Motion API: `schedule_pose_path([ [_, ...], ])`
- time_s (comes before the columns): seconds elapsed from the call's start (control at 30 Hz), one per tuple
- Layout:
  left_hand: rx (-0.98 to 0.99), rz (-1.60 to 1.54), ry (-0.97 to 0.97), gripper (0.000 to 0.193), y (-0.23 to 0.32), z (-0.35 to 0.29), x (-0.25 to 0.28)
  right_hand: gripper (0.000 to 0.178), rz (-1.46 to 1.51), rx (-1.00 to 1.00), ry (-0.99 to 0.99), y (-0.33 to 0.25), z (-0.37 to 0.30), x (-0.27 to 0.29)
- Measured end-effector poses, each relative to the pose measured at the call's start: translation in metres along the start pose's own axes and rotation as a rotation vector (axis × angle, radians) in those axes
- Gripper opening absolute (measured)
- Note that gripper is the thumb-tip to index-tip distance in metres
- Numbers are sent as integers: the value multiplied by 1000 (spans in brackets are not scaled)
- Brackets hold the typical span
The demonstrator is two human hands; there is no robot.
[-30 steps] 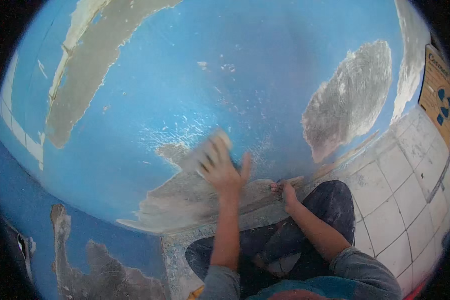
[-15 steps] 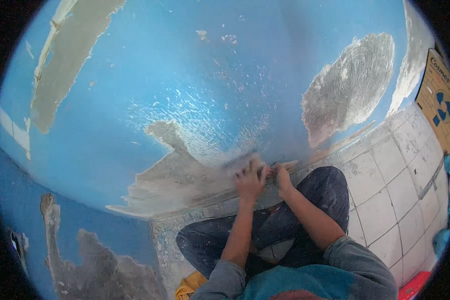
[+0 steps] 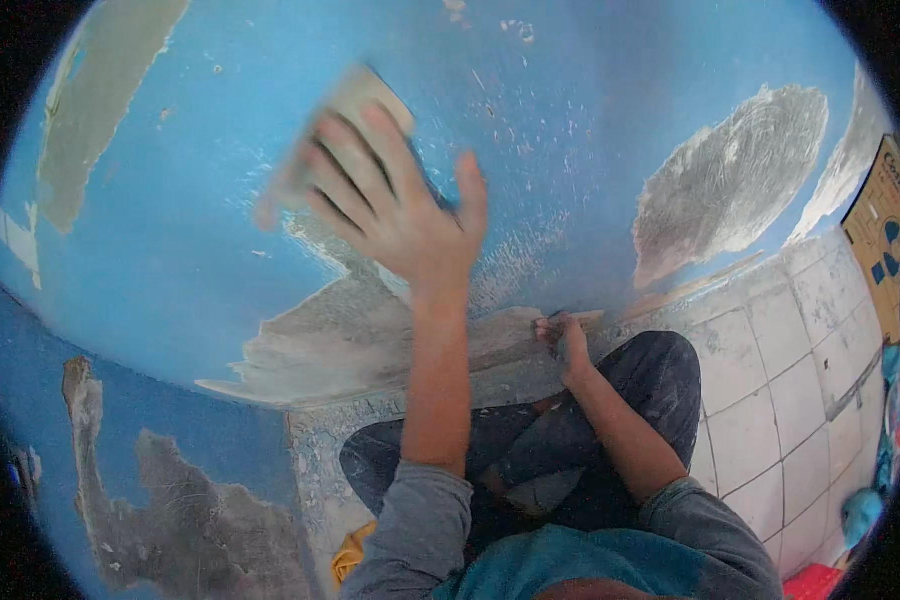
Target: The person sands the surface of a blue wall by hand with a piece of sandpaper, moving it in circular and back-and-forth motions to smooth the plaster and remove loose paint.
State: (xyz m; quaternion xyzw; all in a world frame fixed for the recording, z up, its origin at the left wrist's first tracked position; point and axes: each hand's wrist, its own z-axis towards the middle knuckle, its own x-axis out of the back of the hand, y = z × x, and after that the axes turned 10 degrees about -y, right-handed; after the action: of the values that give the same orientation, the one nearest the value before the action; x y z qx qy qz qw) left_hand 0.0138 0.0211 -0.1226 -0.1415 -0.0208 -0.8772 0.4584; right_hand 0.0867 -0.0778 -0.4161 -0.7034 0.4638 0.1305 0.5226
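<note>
My left hand is raised against a blue painted wall, pressing a tan sanding pad flat under its spread fingers. The pad is blurred. My right hand rests lower down, fingers against the foot of the wall where the paint has come off to grey plaster. I cannot make out anything in the right hand. My knees in dark trousers are folded beneath both arms.
Bare grey patches break the blue paint at upper right and upper left. A white tiled floor runs to the right, with a cardboard box at the right edge. A yellow cloth lies by my left knee.
My left hand has swept with the pad from low on the wall, beside the right hand, up and to the left. The right hand has stayed at the foot of the wall.
</note>
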Motion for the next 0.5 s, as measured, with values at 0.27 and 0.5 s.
schedule_pose_path([
  [0.27,59,-190,-900,68,-4,-265,-30,34,-19,41,4,-5,-2,-9],
  [0.5,-84,14,-123,77,-9,-14,-4,38,-109,-21,51,-13,6,2],
])
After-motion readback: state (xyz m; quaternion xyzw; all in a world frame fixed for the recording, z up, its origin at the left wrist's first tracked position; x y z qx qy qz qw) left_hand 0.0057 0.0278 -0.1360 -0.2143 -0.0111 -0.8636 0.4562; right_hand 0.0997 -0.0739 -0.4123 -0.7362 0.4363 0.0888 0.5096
